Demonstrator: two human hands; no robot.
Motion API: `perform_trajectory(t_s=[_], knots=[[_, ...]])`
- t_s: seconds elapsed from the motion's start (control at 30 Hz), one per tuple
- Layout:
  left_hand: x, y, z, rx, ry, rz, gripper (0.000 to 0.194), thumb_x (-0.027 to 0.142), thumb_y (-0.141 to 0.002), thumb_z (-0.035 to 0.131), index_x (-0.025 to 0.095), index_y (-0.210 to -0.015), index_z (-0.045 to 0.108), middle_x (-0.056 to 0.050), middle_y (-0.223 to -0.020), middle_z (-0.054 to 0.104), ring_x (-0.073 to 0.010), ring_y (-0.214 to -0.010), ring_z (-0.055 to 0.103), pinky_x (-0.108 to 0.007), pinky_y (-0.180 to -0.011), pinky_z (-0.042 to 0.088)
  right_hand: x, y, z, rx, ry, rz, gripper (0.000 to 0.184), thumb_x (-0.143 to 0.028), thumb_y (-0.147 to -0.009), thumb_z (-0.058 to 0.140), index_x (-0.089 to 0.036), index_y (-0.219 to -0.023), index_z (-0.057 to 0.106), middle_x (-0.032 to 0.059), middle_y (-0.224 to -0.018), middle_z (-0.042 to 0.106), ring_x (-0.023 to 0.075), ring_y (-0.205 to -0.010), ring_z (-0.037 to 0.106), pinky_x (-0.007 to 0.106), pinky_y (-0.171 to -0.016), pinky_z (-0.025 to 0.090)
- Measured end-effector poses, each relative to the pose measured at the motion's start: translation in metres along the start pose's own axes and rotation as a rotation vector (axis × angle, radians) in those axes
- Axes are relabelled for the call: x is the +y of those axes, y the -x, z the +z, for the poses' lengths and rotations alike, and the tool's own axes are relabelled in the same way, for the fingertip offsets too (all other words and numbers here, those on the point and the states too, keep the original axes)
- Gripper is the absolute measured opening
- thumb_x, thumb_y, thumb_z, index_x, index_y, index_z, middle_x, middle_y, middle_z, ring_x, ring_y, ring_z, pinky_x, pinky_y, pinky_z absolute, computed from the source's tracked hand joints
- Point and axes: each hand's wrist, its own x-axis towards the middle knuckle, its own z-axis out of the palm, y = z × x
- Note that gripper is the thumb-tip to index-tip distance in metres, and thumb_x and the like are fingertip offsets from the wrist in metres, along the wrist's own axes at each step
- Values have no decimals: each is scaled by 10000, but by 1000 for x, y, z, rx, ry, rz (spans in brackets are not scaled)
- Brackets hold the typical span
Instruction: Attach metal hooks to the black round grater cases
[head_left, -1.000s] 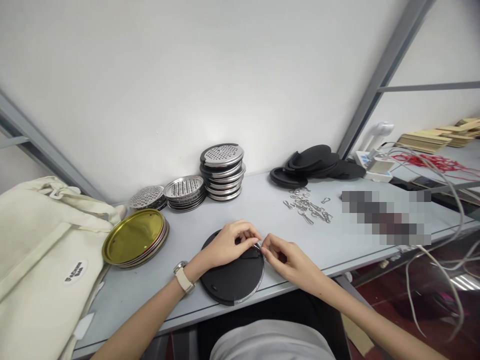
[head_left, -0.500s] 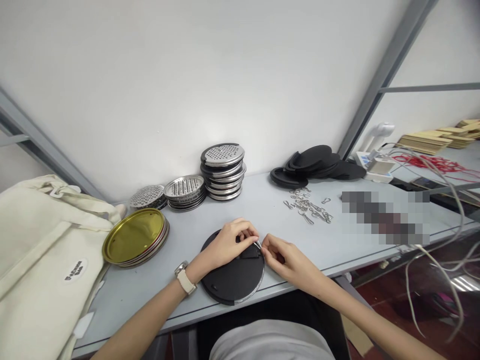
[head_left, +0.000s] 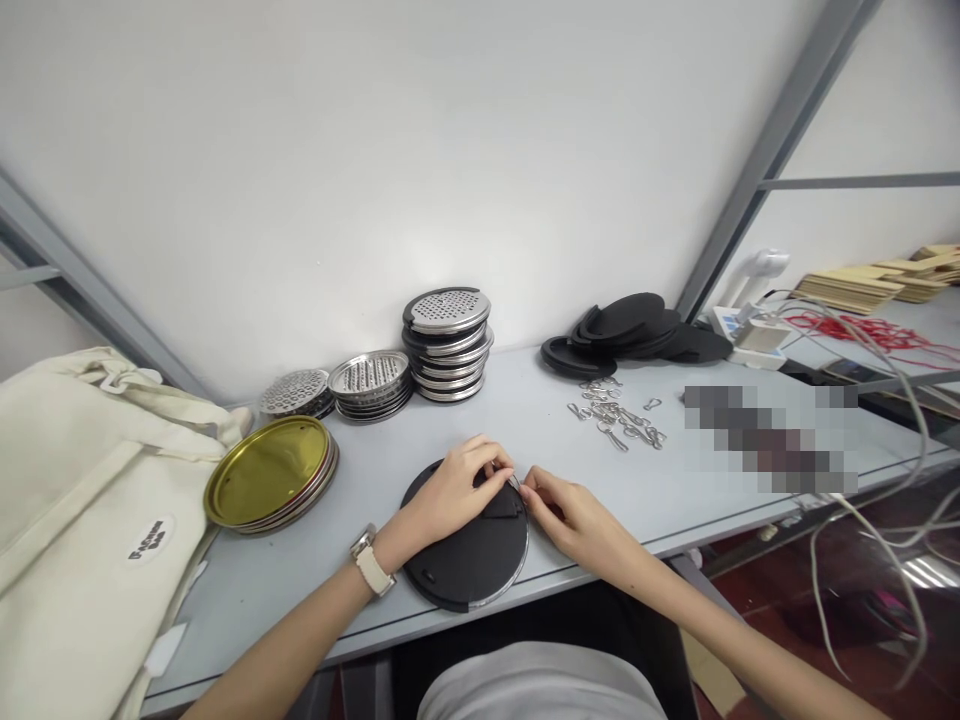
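Farthest left of the black disc (head_left: 465, 560) slumped a cream bag (head_left: 90, 500), just beside a stack of gold-topped lids (head_left: 266, 475); if the bag had sagged further, it might have nudged those lids towards the disc. Behind the disc, to its left, sat a low pile of grater plates (head_left: 295, 390), a second grater stack (head_left: 369, 375) and a taller stack of grater discs (head_left: 448, 312). The tall one's layers were unevenly lined up, so a knock against the table (head_left: 360, 540) could have made it slide.

The left hand (head_left: 450, 490) lay palm down across the upper part of the disc, wrist at its left edge, fingers curled, thumb and fingertips pinched on a small metal clip (head_left: 516, 483). The disc lay flat near the table's front edge; with only that palm steadying it, a hard pull on the clip could have turned it, and a slick grip could have let the clip spring away.

The right hand (head_left: 570, 515) came in from the disc's right, wrist low, thumb and forefinger closed on the clip's other end, remaining fingers folded. Right of the disc and farther back lay loose clips (head_left: 619, 415), where a sprung clip might have got lost, and behind them overlapping black covers (head_left: 626, 325).
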Motion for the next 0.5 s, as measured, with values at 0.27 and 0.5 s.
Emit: perform_trajectory(t_s=[0.27,0.5], knots=[[5,6,-1,17,-245,74,136,179,-817,529,190,-951,550,-35,-952,583,-165,-841,551,-279,-742,440,-1,-4,-1,-29,31,8,223,-335,-943,350,-223,-757,399,-56,-599,473,115,-527,437,224,-534,320],[8,9,-3,-35,-564,264,119,212,-864,457,176,-812,558,-46,-807,540,-173,-748,508,-298,-702,397,0,-4,1,-1,30,7,218,-324,-933,356,-219,-753,420,-55,-584,471,111,-507,413,222,-519,320]])
